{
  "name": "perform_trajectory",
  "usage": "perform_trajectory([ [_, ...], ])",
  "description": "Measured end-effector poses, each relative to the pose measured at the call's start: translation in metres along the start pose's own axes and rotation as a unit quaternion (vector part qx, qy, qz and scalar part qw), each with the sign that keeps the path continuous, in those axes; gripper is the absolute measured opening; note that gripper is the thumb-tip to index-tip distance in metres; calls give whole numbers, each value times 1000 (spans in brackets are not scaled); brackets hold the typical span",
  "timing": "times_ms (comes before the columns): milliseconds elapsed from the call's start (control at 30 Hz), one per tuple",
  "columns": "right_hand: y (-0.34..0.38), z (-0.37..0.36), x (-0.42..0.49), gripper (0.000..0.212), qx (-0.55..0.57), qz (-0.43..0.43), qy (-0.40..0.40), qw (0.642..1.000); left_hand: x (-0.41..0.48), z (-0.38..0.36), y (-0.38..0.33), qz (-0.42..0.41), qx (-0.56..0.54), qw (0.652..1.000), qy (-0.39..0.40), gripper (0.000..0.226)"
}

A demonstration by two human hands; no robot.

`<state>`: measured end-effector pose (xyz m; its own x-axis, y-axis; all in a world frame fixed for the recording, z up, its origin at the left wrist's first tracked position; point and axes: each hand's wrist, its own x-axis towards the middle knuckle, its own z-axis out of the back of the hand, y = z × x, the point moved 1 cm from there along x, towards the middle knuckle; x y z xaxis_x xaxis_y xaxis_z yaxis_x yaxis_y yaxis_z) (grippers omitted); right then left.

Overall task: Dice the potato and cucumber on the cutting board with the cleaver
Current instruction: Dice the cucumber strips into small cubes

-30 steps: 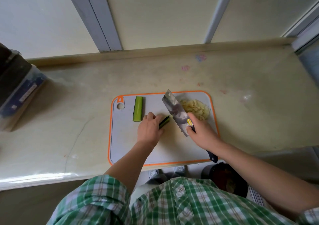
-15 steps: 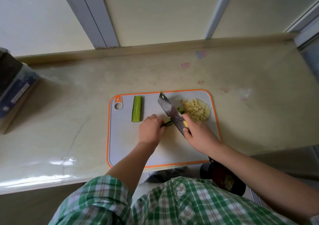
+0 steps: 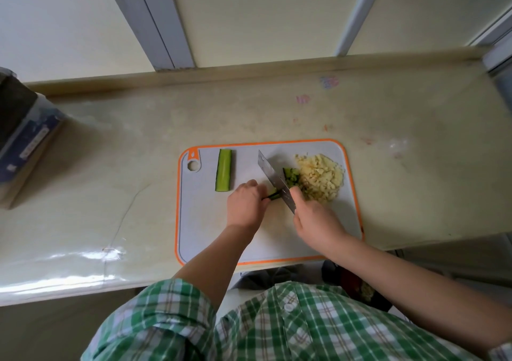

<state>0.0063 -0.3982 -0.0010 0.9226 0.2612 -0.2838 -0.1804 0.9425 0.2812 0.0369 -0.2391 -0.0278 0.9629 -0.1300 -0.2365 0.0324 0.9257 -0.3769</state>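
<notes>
On the grey, orange-rimmed plastic cutting board (image 3: 210,236), left hand (image 3: 245,204) holds a dark green cucumber strip (image 3: 274,194) under curled fingers; right hand (image 3: 315,219) grips the steel cleaver (image 3: 273,176), blade edge down on the strip. Cut cucumber bits (image 3: 291,176) lie between the blade and the pale yellow diced potato heap (image 3: 321,178). Long cucumber piece (image 3: 224,170) lies apart, near the board's left end.

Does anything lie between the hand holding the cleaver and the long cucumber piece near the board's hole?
Yes. The left hand, holding the short cucumber strip beside the cleaver, sits between the right hand and the long cucumber piece. Past the blade's far end only bare cutting board separates them.
</notes>
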Motion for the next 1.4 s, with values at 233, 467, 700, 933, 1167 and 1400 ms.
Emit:
perform_trajectory([
  [233, -3, -12, -4, 44, 9, -32, -19, 999, -2, -1, 1, -2, -25, 1000, 6, 17],
  [467, -14, 12, 4, 34, 108, -30, -39, 993, -1, -4, -9, -22, -28, 999, 18, 18],
  [700, -16, 26, 1, 31, 45, -4, 14, 999, 2, -4, -17, -8, -48, 999, 16, 18],
  [933, -16, 2, -5, 40, 20, -14, 11, 1000, 3, -5, -18, 2, -42, 999, 21, 17],
  [1167, -21, -1, -2, 39, 61, -27, -18, 998, -2, -6, -11, -8, -53, 999, -4, 25],
  [1400, -21, 20, 1, 32, 71, 1, -18, 997, -4, -5, -7, -11, -38, 999, 1, 14],
])
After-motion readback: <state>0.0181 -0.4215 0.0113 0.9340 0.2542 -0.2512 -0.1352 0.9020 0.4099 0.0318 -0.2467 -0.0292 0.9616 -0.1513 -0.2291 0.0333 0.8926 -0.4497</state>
